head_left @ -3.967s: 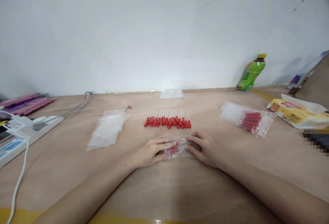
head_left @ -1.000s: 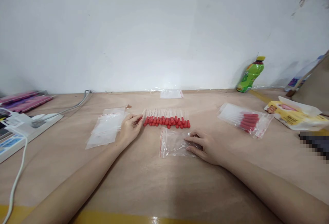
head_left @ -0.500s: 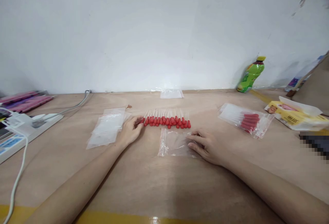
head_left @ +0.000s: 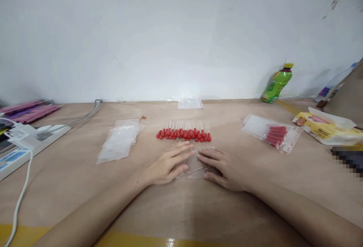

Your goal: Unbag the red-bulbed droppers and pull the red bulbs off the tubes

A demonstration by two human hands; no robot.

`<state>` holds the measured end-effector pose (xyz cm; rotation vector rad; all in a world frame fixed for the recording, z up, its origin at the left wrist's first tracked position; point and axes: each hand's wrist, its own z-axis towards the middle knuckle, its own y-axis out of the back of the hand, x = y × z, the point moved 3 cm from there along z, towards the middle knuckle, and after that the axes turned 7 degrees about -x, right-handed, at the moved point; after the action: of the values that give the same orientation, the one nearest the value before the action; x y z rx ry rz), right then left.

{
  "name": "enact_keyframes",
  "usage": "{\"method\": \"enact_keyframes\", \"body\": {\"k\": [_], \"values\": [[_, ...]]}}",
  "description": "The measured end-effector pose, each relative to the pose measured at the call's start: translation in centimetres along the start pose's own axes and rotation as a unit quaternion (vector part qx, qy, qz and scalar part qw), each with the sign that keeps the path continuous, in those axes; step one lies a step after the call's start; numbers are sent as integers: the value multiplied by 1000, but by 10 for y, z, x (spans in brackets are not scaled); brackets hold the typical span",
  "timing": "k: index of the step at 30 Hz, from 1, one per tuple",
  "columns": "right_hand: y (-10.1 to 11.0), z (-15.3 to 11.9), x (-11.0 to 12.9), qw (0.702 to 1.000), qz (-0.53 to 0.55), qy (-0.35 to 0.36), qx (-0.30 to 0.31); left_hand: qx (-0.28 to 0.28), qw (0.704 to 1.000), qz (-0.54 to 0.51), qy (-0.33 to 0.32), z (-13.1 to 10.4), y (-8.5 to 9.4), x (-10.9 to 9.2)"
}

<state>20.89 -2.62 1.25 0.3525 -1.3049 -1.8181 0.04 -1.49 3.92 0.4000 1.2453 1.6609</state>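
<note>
Fingers (head_left: 210,161) extended, clear bag (head_left: 195,168) between them, red-bulbed droppers (head_left: 182,134) just beyond

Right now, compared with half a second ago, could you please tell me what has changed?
The left hand has let go of a red-bulbed clear dropper at the row's left end and moved right, nearer the person, onto the clear plastic bag. The right hand stays on that bag. The yellow-capped green bottle and the pile of translucent plastic bags are as they were.
</note>
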Motion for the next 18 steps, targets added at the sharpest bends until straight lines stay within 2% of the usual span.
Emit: {"method": "enact_keyframes", "body": {"k": [2,4,6,8,11,14,17,18], "values": [[0,0,-1,1000,-2,1,24,79,997,10,-17,1,-6,-3],[0,-1,-3,998,0,-4,57,133,991,15,-13,-1,-8,0],[2,-2,-4,996,8,-12,87,163,987,6,-3,-4,-8,4],[4,-1,-5,995,18,-16,100,166,986,-10,8,-5,-5,7],[10,1,-6,995,51,-16,79,140,989,-38,35,-6,-4,6],[20,5,-16,998,49,-48,-15,61,992,-63,93,-4,-5,8],[37,4,-41,979,-98,-119,-130,-66,979,-82,173,-2,-7,17],[42,3,-50,963,-173,-149,-140,-94,971,-84,204,-1,-8,22]]}}
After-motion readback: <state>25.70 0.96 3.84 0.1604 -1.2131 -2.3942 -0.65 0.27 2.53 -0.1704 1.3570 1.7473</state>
